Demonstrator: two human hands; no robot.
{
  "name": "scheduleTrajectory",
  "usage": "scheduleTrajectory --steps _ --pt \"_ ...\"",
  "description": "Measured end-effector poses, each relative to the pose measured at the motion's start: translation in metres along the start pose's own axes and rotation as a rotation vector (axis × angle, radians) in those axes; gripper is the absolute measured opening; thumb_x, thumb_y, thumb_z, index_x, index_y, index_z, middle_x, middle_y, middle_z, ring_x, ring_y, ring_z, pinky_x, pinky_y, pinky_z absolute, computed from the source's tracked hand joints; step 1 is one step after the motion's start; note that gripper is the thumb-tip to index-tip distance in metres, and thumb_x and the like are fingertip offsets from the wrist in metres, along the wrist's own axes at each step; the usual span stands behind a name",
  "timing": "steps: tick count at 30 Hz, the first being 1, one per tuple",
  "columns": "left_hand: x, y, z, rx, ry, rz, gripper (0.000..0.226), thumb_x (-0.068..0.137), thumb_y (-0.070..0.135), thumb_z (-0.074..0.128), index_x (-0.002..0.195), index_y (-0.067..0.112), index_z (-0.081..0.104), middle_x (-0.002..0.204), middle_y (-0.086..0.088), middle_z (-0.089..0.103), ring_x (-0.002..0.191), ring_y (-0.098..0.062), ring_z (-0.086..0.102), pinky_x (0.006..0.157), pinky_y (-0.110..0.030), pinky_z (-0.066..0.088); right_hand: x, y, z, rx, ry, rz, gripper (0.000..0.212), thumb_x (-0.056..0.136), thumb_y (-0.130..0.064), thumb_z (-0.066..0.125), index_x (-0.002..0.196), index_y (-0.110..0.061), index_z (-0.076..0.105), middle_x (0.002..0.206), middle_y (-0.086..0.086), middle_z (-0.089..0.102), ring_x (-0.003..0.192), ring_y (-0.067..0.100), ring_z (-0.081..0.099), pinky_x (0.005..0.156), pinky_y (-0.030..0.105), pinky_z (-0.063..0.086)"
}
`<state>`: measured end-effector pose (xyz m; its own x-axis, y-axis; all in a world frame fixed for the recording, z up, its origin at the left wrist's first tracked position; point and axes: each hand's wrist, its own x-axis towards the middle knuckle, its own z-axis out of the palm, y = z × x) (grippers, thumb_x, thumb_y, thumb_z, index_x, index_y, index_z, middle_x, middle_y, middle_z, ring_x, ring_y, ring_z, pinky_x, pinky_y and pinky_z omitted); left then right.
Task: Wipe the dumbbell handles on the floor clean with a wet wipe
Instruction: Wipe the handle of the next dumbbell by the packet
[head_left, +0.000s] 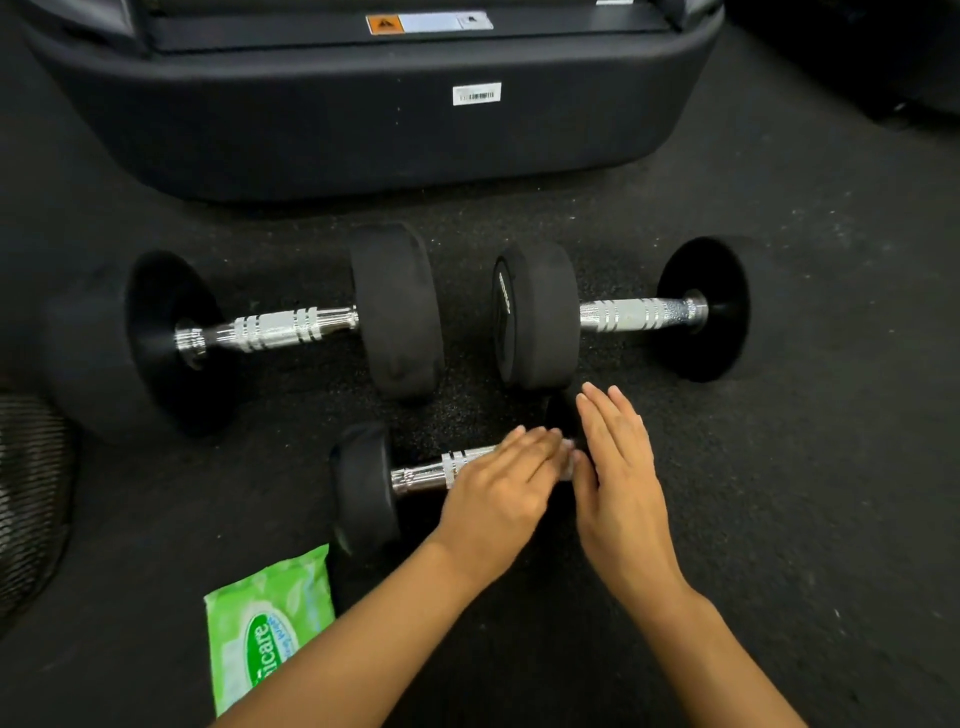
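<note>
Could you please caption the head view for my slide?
Both hands, left hand and right hand, over the small dumbbell beside a wipes pack.

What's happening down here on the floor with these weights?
A person crouches over three dumbbells on the gym floor. The left hand lies over the metal handle of the small dumbbell nearest them; the right hand is beside its far end. Something pale shows between them, maybe a wipe. A green wet-wipe pack lies nearby. Two larger dumbbells lie beyond.

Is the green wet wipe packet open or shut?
Cannot tell: the green wet wipe packet lies flat, its flap hidden by the left forearm.
</note>
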<state>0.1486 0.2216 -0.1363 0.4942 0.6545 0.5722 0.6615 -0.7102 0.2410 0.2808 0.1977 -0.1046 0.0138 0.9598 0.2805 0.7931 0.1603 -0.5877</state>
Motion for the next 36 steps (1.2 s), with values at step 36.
scheduleTrajectory --steps 36 --pt "0.000 0.003 -0.003 0.048 -0.058 0.007 0.028 0.082 0.002 0.052 0.106 -0.002 0.067 0.109 -0.016 0.067 0.103 -0.025 0.064 0.092 -0.037 0.050 0.003 -0.002 0.000 0.028 0.006 0.033 0.049 0.091 0.002 0.048 0.138 -0.006 0.037 0.142 -0.007 0.028 0.137 0.006 0.013 0.113 0.046 0.020"
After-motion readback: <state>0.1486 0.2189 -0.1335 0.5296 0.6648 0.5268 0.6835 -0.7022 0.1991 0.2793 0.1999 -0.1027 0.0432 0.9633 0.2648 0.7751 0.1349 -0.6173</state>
